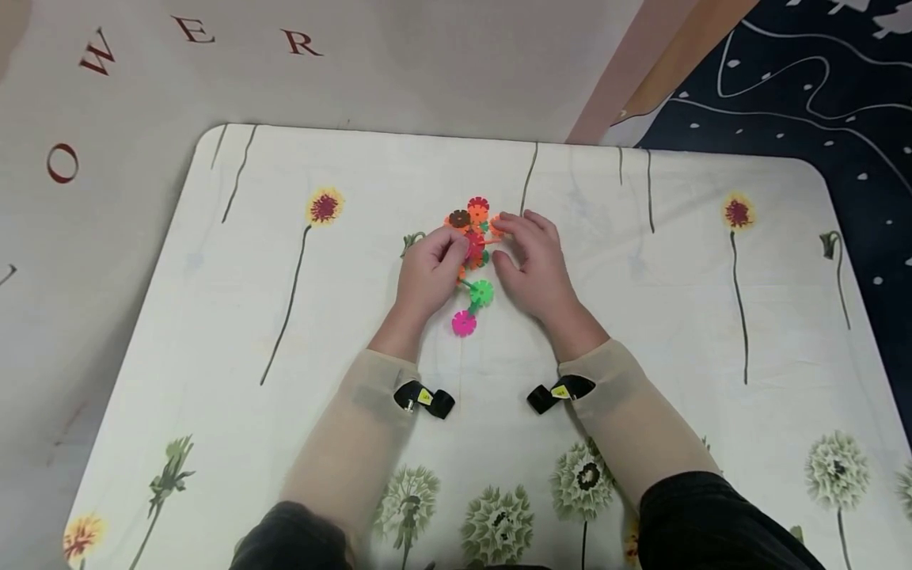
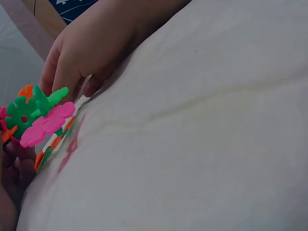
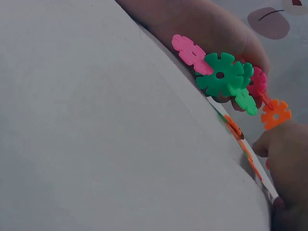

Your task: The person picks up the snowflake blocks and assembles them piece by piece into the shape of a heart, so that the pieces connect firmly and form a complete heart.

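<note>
My left hand (image 1: 429, 273) grips a linked cluster of notched plastic flower discs between thumb and fingers. From it a green disc (image 1: 481, 293) and a pink disc (image 1: 464, 323) stick out toward me, tilted above the table. In the right wrist view a red disc (image 3: 258, 81) sits at the left fingers, with an orange disc (image 3: 276, 114) joined to its side. Fingertips of my right hand (image 1: 536, 265) are right at that orange disc, the thumb apart from the index finger. The left fingers hide part of the cluster.
Behind the hands lie more discs, among them a brown disc (image 1: 459, 218) and a red disc (image 1: 478, 203). A white tablecloth (image 1: 613, 293) printed with flowers covers the table, whose far edge meets a light wall (image 1: 427, 71). A dark patterned cloth (image 1: 784, 87) hangs at the right.
</note>
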{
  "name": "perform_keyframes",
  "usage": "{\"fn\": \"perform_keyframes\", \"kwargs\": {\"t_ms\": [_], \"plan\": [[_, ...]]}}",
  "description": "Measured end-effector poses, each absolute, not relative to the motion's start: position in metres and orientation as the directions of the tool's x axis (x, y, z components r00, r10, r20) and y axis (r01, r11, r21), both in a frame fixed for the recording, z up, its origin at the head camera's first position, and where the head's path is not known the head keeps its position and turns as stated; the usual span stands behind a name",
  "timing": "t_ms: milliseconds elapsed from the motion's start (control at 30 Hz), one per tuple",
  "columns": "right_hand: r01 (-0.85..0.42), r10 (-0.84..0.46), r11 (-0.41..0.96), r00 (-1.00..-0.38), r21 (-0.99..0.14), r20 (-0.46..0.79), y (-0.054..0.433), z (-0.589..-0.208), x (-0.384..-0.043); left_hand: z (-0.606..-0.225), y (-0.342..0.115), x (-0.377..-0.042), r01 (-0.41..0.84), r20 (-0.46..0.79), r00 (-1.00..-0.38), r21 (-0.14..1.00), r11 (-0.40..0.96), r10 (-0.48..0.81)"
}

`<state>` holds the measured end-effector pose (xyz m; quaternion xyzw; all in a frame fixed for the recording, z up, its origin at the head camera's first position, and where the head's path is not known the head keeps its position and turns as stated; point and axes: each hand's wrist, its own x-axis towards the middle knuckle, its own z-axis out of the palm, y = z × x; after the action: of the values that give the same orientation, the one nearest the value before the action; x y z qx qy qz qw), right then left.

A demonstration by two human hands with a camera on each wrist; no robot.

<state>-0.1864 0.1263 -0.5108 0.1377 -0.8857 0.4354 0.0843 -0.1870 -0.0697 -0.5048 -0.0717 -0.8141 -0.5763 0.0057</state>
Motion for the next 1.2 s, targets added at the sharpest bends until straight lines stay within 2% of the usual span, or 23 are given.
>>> {"fn": "perform_keyframes", "kwargs": {"t_ms": [167, 300, 633, 900, 1200], "plan": [[-0.282, -0.25, 0.679, -0.957, -0.678, 0.147, 0.1251, -0.5085, -0.1862, -0.5059, -0.0697, -0.1874, 0.128, 0.097, -0.989, 0.937, 0.326, 0.109], [-0.298, -0.251, 0.697, -0.953, -0.652, 0.168, 0.1238, -0.5095, -0.1866, -0.507, -0.0702, -0.1874, 0.127, 0.097, -0.99, 0.936, 0.329, 0.105], [-0.224, -0.123, 0.703, -0.973, -0.675, 0.194, 0.1238, -0.5084, -0.1858, -0.5067, -0.0697, -0.187, 0.118, 0.091, -0.991, 0.943, 0.311, 0.1], [-0.215, -0.1, 0.704, -0.974, -0.677, 0.205, 0.1241, -0.5075, -0.1848, -0.5055, -0.0687, -0.1863, 0.122, 0.094, -0.99, 0.94, 0.318, 0.103], [-0.042, 0.022, 0.768, -0.996, -0.639, 0.092, 0.1241, -0.505, -0.1839, -0.5054, -0.0687, -0.1866, 0.12, 0.093, -0.99, 0.944, 0.308, 0.102]]}}
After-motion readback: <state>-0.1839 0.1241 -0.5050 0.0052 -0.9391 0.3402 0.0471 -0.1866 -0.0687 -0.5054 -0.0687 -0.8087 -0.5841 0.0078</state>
